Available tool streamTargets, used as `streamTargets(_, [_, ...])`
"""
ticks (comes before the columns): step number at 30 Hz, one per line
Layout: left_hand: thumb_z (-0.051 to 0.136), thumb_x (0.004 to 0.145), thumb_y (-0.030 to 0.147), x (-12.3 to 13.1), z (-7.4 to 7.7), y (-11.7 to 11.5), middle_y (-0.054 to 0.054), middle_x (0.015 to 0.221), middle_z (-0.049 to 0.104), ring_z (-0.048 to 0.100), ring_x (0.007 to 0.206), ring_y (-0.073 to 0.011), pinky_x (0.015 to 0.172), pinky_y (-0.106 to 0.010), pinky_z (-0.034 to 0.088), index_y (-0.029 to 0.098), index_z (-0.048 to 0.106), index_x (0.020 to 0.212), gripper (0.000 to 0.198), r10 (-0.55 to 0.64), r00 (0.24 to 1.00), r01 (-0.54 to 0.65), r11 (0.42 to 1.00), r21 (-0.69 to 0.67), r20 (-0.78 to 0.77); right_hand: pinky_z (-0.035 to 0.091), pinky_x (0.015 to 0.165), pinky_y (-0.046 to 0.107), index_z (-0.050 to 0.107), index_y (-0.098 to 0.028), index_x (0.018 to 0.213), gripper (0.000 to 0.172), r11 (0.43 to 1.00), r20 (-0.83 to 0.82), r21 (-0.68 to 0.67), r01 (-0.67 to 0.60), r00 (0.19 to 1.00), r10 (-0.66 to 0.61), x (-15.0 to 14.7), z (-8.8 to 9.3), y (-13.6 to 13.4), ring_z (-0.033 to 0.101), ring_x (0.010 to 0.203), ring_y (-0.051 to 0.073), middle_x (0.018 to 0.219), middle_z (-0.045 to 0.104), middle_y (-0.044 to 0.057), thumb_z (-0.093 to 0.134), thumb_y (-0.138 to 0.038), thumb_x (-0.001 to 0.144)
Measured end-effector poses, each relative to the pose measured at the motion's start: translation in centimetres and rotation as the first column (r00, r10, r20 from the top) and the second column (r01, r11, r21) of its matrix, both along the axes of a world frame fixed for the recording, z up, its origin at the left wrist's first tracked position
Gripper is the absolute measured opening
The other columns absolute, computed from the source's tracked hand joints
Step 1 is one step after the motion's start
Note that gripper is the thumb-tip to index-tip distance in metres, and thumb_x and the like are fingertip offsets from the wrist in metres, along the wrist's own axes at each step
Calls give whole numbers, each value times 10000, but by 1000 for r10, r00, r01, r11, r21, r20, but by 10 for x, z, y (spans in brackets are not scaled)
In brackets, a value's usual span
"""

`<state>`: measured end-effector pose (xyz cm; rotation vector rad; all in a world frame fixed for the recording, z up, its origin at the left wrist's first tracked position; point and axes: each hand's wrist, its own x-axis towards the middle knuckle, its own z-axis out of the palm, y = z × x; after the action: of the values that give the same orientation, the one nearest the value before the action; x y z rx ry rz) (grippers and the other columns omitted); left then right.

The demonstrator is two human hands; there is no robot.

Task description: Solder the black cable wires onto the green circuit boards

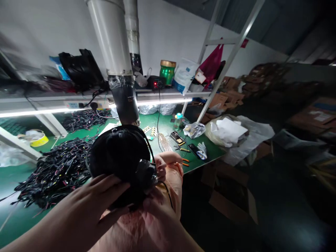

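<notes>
The fingers of the left hand (97, 200) lie spread and flat against a co-worker's dark hair (115, 161), while the right hand (154, 206) curls in low on the other side, under a small black camera-like unit (146, 175). Those right fingers are bent and partly hidden, so I cannot tell whether they pinch anything. Both hands bracket the head, a placement that would steady the black head strap (136, 133) that arcs over the hair and carries the unit. The co-worker's own hand (160, 166) is raised just beside it (a separate hand, coming from the far side), and a thin black cable (168, 193) drops from the unit across a pink garment (164, 224).

Beyond them, the green-topped desk (168, 129) holds heaps of black wire harnesses (56, 171) to the left, apparently kept apart from the small tools. Orange-handled pliers (182, 150), a phone (194, 150) and white gloves (202, 151) sit nearer the right edge, within easy reach of that end. A wide white duct (109, 38) descends to a black-taped section (124, 99) above the desk, probably placed to draw off fumes. Behind it, a shelf (105, 95) carries a green jar (167, 71) and bags, keeping them off the work surface, while cardboard boxes (228, 206) sit on the floor to the right.
</notes>
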<state>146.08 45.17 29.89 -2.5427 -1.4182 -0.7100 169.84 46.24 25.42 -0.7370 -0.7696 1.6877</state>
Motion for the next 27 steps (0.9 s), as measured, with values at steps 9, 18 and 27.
streamTargets(9, [542, 1157, 687, 19, 9, 8, 0, 1273, 863, 838, 1097, -218, 932, -349, 643, 310, 770, 1377, 493, -41, 999, 46, 986, 162, -35, 701, 986, 473, 718, -204, 1444, 405, 980, 242, 190, 50, 966, -96, 5, -1, 1, 781, 1191, 280, 1425, 746, 110, 800, -415, 1109])
streamTargets(18, [392, 1213, 560, 12, 2, 3, -106, 1347, 755, 763, 1126, -284, 1003, -477, 550, 303, 773, 1372, 486, 14, 980, 32, 974, 224, -198, 710, 922, 416, 776, -183, 1310, 364, 896, 577, 444, -13, 769, -275, 24, -20, -5, 822, 1050, 246, 1244, 823, 87, 813, -473, 1093])
streamTargets(27, [692, 1073, 343, 27, 2, 0, -3, 1345, 771, 731, 1138, -232, 968, -366, 548, 379, 756, 1449, 383, -10, 999, 3, 985, 171, 35, 647, 683, 294, 733, -278, 1212, 186, 633, 636, 757, -162, 404, -657, 39, -9, -12, 852, 815, 244, 974, 863, 36, 745, -416, 1088])
